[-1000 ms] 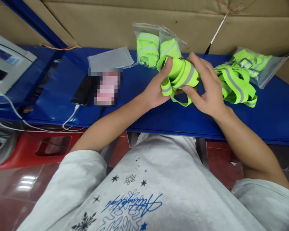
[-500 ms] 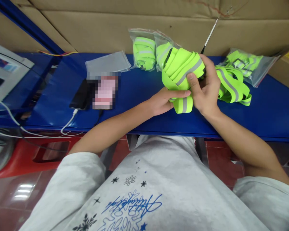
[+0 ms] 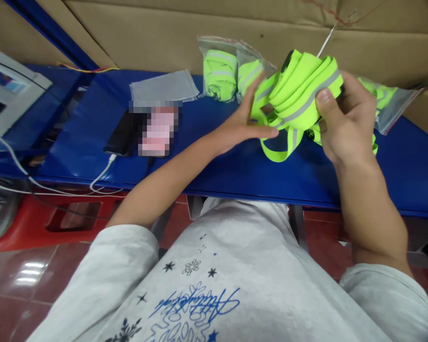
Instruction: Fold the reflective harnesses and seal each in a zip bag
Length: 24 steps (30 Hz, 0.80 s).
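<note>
My right hand (image 3: 349, 118) grips a folded bundle of neon-yellow reflective strap (image 3: 303, 90) with a grey stripe, thumb on its near face. Loops of the strap hang from the underside of the bundle. At its left side is my left hand (image 3: 244, 121), thumb and fingers spread apart around the loose strap without closing on it. Behind, two clear zip bags hold similar straps: one bag (image 3: 219, 76) stands in full view, the other (image 3: 248, 71) is partly covered. Another bagged strap (image 3: 383, 95) lies to the right, partly hidden by my right hand.
On the blue table (image 3: 207, 166) lie flat clear bags (image 3: 164, 88), a black power bank or phone (image 3: 119, 137) with a white cable, and a blurred pink-screened phone (image 3: 159, 130). A cardboard wall (image 3: 164, 33) runs along the back. A red stool (image 3: 28, 223) stands below left.
My right hand has carried the strap bundle up and to the right. My left hand has loosened from it, its fingers now spread. The hanging loop has opened wider.
</note>
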### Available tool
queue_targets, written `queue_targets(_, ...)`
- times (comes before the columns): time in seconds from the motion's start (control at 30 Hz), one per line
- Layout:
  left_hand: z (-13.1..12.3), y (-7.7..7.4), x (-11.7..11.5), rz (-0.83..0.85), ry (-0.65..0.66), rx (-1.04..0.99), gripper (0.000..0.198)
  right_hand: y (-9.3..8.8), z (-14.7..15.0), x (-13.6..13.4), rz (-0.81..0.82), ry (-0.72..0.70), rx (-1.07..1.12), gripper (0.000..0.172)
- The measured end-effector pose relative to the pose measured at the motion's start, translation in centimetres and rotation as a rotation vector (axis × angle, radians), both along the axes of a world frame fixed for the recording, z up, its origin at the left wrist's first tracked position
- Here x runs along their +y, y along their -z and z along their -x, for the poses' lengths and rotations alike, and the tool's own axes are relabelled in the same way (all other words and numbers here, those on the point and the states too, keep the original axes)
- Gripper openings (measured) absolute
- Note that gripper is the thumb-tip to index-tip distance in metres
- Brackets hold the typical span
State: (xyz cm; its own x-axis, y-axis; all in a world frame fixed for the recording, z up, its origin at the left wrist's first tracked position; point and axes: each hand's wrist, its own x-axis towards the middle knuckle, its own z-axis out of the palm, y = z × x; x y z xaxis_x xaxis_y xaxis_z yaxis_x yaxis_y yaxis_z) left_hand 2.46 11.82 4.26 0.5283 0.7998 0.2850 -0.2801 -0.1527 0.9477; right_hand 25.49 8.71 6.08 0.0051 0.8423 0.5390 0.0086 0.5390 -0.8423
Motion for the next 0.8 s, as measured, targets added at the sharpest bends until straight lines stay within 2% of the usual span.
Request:
queue_targets(0.03,0.5,-0.5,0.2,-0.099,-0.095,-0.021,0.089,0.3,-0.3,0.2,-0.055,0.049,-0.031,0.039)
queue_targets(0.1,1.3,-1.1,0.7,-0.257,-0.206,-0.014,0.085,0.7,-0.6,0.5,-0.083,0.075,-0.065,0.039)
queue_targets(0.17,1.6,-1.2,1.1,-0.341,-0.173,0.021,0.072,1.0,-0.6,0.6,-0.05,0.03,-0.068,0.041)
queue_targets(0.27,0.9,-0.4,0.9,-0.241,-0.02,0.11,0.058,1.2,-0.1,0.3,-0.035,-0.012,-0.077,0.047)
queue_targets(0.37,-0.3,0.0,-0.1,-0.007,-0.01,0.148,0.048,0.9,0.7,-0.4,0.011,0.026,-0.06,0.039)
queue_targets(0.47,-0.4,-0.7,-0.8,0.101,0.001,0.034,0.044,0.1,1.4,-1.1,0.05,0.046,-0.001,0.03)
queue_targets(0.57,0.3,-1.6,-0.7,0.149,0.064,-0.021,0.04,-0.7,1.6,-1.3,0.118,-0.056,0.132,0.029)
queue_targets(0.67,0.9,-1.9,-0.3,0.151,-0.006,0.063,0.024,-1.0,1.1,-1.0,0.265,-0.185,0.246,0.03)
queue_targets(0.8,0.6,-0.7,-0.1,0.056,-0.139,0.178,0.025,-0.5,0.2,0.0,0.425,-0.236,0.226,0.028)
